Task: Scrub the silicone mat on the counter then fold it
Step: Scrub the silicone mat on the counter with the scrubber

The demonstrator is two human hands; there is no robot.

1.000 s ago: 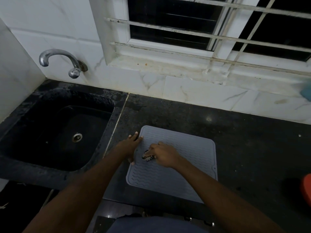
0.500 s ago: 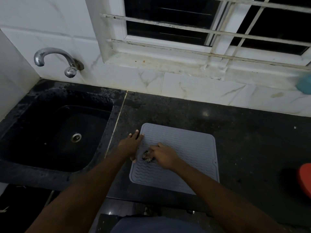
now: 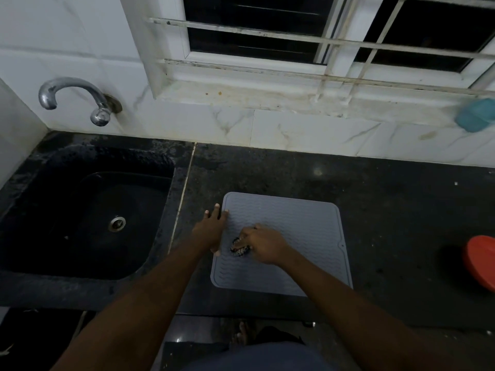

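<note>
A grey silicone mat (image 3: 302,231) with a wavy ribbed surface lies flat on the black counter (image 3: 388,210), just right of the sink. My left hand (image 3: 211,228) presses the mat's left edge with spread, straight fingers. My right hand (image 3: 263,245) grips a small dark scrubber (image 3: 239,249) and holds it against the mat's left-middle area. My right forearm covers the mat's near right corner.
A black sink (image 3: 88,218) with a metal drain sits to the left under a chrome tap (image 3: 77,100). A red object (image 3: 482,261) is at the counter's right edge. A teal object (image 3: 475,116) rests on the window ledge. The counter's front edge runs just below the mat.
The camera view has shifted slightly. My right hand with the scrubber has stayed at the mat's left-middle with small movement. My left hand keeps pressing the left edge.
</note>
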